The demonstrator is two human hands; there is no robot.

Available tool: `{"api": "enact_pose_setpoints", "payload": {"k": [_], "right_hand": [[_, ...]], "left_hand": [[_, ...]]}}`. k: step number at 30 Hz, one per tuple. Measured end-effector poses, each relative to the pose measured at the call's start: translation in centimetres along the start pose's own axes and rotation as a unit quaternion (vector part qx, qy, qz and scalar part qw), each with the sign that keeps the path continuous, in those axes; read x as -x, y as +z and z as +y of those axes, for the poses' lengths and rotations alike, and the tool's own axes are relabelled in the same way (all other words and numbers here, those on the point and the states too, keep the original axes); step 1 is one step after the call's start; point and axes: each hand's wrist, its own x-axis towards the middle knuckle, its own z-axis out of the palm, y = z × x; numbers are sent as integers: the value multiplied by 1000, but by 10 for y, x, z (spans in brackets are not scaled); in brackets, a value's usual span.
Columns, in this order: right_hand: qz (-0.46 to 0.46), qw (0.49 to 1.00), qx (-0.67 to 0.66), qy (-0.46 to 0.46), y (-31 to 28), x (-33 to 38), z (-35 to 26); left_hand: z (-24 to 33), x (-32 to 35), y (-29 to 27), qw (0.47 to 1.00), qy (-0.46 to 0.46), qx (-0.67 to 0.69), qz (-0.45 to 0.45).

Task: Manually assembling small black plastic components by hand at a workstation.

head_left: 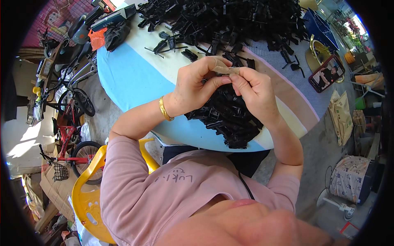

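Left hand (193,86) and right hand (256,90) meet, fingers curled, pinching near beige finger wrapping (220,65); whether they grip a part, I cannot tell. Close fingertip work seems in hand, calling for steadiness. Jagged black plastic parts (230,121) pile just bodyward, on smooth striped tablecloth (127,78).

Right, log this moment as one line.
left hand: at tan wrap; right hand: touching tan wrap; black parts: heaped on table

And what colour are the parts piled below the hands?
The parts are black, clearest in the head view.
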Motion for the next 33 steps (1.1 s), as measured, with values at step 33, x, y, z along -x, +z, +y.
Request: {"api": "enact_pose_setpoints", "payload": {"k": [33], "right_hand": [[137, 984, 118, -10, -47, -30, 47]], "left_hand": [[20, -10, 5, 940, 46, -221, -254]]}}
